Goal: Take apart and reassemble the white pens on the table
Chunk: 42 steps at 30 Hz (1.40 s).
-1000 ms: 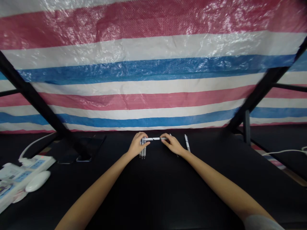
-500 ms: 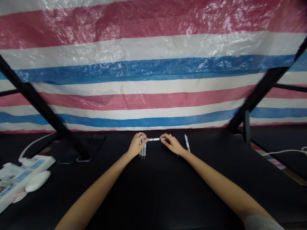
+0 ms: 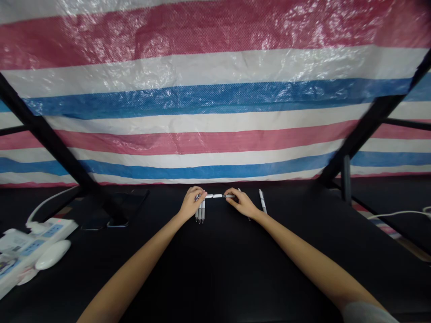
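A white and grey pen (image 3: 214,196) lies crosswise between my two hands. My left hand (image 3: 192,202) has its fingers closed on the pen's left end. On the pen's grey right end, the thumb and fingers of my right hand (image 3: 241,202) are closed. Three similar pens (image 3: 200,213) lie side by side under and beside my left hand, their upper parts hidden by it. Another pen (image 3: 249,218) is mostly covered by my right hand. To the right of that hand a white and grey pen (image 3: 262,200) rests on the black table (image 3: 215,269).
At the left are a white power strip (image 3: 33,251) with plugs and a white rounded object (image 3: 53,254). Dark flat devices (image 3: 126,204) lie behind the left black frame bar (image 3: 67,157). A right bar (image 3: 363,130) stands before the striped sheet (image 3: 215,143).
The crosswise pen has shifted slightly to the left between my hands. Both hands have otherwise stayed almost in place.
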Motion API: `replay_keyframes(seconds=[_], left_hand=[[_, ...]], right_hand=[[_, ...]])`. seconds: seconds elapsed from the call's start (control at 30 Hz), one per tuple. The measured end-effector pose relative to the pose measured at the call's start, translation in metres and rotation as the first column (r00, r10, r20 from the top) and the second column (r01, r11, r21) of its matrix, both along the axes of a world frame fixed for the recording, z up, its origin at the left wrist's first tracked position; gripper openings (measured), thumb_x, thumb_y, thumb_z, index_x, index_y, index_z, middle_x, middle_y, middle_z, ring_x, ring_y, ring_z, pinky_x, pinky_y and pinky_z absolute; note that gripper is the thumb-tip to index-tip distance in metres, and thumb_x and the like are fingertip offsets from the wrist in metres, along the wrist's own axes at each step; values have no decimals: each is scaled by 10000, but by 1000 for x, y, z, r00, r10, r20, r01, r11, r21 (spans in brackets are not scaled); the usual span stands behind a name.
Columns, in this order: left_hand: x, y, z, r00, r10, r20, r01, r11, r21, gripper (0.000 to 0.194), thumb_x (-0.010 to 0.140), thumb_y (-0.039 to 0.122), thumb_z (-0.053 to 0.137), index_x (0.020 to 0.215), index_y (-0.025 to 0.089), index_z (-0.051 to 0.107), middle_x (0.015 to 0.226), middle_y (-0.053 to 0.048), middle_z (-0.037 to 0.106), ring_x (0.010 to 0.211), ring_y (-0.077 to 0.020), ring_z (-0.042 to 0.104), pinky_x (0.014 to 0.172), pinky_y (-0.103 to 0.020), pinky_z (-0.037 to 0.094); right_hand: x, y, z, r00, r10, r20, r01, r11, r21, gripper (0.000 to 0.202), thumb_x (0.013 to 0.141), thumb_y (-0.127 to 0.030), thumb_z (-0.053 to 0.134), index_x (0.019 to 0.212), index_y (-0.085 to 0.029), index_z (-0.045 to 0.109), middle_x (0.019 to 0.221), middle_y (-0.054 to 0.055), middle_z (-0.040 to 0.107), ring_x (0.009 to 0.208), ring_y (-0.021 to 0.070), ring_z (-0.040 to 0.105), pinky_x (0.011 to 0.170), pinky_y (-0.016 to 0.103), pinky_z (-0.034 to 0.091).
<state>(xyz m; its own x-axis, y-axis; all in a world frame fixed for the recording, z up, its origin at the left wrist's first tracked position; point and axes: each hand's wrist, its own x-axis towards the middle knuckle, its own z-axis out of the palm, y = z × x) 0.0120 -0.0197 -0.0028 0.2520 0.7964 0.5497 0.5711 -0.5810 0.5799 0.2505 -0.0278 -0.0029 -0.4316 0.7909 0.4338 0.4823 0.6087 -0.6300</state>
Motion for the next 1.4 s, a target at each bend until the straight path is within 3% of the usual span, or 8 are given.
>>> replay_keyframes(seconds=[0.33,0.63,1.4], left_hand=[[-2,1,2,982,24,186,-7,996,-90,268,847,320,483,662,168,604,827,-60,604,838,-184,567,768,-296,413],[-7,5,0,940,145,308,-94,980,-173,293,834,334,474,635,165,606,771,-41,586,769,-171,569,702,-268,411],[-9,6,-3,920,235,313,-182,965,-189,252,808,282,473,623,171,603,769,-42,622,779,-178,582,730,-278,425]], right_hand=[[0,1,0,999,-48,-12,47,999,-10,121,816,-206,489,922,-209,547,886,26,615,765,165,565,695,287,426],[0,2,-2,993,-113,-18,113,994,-10,129,783,-180,466,888,-210,534,856,25,596,759,174,552,682,291,414],[-1,1,0,992,-114,-44,115,993,16,128,737,-144,466,838,-204,517,836,24,581,766,175,548,716,299,414]])
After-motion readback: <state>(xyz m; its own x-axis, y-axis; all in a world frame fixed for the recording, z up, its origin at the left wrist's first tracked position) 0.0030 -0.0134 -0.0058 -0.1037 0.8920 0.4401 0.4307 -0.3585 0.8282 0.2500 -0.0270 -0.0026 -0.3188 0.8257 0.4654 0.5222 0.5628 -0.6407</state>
